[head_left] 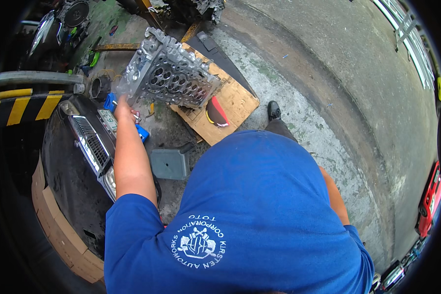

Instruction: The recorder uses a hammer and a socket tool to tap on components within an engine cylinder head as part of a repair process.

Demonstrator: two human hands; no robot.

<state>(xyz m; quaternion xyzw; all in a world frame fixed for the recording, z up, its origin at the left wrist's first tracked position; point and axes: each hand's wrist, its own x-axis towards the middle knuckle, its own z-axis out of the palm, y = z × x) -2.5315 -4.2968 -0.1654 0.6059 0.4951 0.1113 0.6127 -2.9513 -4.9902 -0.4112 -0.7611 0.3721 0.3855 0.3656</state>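
My left hand point(125, 107) reaches to the left end of a silver engine cylinder head point(174, 81), its fingers curled around something too small and blurred to name. Whether it touches the metal is unclear. The head rests tilted over a cardboard sheet point(242, 105), rows of round openings facing up. A red and black piece with a yellow edge point(218, 112) lies on the cardboard. Blue plastic cases point(142, 133) are just beside and beyond my left hand. My right hand is hidden behind my body; only part of that arm shows.
A dark car bumper with grille point(90, 142) lies at left, beside a striped yellow-black barrier point(22, 110). A grey plastic stool point(169, 163) stands before me. Engine parts point(201, 12) and yellow metal bars point(113, 47) are beyond. A red car point(428, 196) is at far right.
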